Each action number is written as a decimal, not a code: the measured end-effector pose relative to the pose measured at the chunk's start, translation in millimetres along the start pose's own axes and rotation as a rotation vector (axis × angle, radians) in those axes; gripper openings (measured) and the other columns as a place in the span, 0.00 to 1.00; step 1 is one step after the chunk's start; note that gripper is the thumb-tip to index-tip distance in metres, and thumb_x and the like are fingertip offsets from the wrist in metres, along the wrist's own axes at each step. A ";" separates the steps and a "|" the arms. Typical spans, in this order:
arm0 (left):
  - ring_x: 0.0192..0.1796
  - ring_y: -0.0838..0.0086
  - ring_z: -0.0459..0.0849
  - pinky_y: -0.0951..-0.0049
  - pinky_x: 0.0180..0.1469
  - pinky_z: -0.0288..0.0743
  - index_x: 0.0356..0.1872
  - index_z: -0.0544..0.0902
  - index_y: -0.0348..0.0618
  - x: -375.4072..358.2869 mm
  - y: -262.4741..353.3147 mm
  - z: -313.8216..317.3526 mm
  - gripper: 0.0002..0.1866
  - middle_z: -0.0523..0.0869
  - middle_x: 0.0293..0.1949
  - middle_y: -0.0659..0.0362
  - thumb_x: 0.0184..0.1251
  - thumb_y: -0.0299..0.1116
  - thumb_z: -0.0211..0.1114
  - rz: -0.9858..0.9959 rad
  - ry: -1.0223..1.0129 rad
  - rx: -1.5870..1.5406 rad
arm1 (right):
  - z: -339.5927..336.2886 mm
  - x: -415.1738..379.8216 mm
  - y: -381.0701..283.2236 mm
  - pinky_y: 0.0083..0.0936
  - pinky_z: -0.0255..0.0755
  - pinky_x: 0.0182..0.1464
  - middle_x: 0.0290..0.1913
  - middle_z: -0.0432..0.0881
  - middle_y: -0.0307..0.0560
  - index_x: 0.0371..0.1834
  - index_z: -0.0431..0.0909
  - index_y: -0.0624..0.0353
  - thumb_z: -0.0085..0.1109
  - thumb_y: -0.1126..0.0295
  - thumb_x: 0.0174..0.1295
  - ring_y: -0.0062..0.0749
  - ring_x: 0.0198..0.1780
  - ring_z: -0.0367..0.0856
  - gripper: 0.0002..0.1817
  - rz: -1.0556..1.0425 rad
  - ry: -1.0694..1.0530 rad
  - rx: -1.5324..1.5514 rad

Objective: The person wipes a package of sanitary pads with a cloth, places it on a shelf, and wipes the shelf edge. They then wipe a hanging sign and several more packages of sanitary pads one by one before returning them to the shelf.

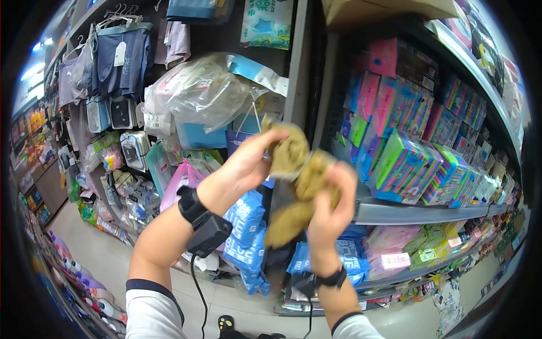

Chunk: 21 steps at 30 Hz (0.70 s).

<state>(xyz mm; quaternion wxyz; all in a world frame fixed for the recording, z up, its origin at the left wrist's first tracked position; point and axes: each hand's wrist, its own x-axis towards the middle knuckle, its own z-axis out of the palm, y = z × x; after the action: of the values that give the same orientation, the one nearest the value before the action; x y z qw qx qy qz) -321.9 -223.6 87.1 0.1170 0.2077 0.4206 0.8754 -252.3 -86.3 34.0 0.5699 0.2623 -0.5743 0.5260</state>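
A crumpled khaki-brown cloth item (291, 155) is up in front of the shelves, held between both hands. My left hand (252, 160) grips its upper left part, thumb on top and the other fingers partly hidden behind. My right hand (332, 204) pinches the cloth's right side and is smeared by motion. A loose end of the fabric hangs down to the left of my right hand. Its exact kind cannot be made out. Each wrist wears a black strap, with a device and cable on the left one.
Shelves of colourful packaged goods (406, 164) stand at the right. Grey shorts (120, 59) hang at the upper left, beside a clear plastic bag (197, 93). Blue packages (245, 234) are lower down. A cardboard box (384, 12) juts out overhead. Bottles (101, 294) line the lower left.
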 end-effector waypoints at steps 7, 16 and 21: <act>0.45 0.74 0.76 0.75 0.47 0.70 0.50 0.66 0.37 76.4 101.1 11.1 0.21 0.77 0.43 0.56 0.55 0.25 0.62 0.847 -0.066 0.420 | 130.2 179.0 55.3 0.28 0.61 0.56 0.46 0.74 0.47 0.39 0.74 0.61 0.48 0.81 0.51 0.38 0.50 0.71 0.12 -0.485 0.194 0.048; 0.55 0.50 0.64 0.60 0.59 0.57 0.55 0.59 0.37 130.1 29.8 -34.4 0.26 0.65 0.50 0.41 0.54 0.30 0.53 0.835 -0.124 0.725 | 110.5 126.1 204.9 0.25 0.57 0.61 0.59 0.66 0.48 0.62 0.59 0.61 0.42 0.66 0.65 0.34 0.59 0.65 0.23 0.190 -0.069 0.281; 0.54 0.51 0.65 0.60 0.57 0.57 0.53 0.62 0.37 111.0 -18.7 -62.6 0.24 0.67 0.48 0.43 0.53 0.28 0.54 0.556 -0.095 0.696 | 101.9 39.4 174.0 0.20 0.61 0.57 0.54 0.70 0.42 0.61 0.59 0.61 0.42 0.65 0.66 0.24 0.54 0.69 0.22 0.543 -0.011 0.597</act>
<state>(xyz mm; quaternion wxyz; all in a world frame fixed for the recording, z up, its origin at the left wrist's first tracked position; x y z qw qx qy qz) -448.7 -212.9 66.9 -0.1805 0.3798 0.6123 0.6696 -456.0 -112.8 38.2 0.3061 0.2577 -0.4478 0.7996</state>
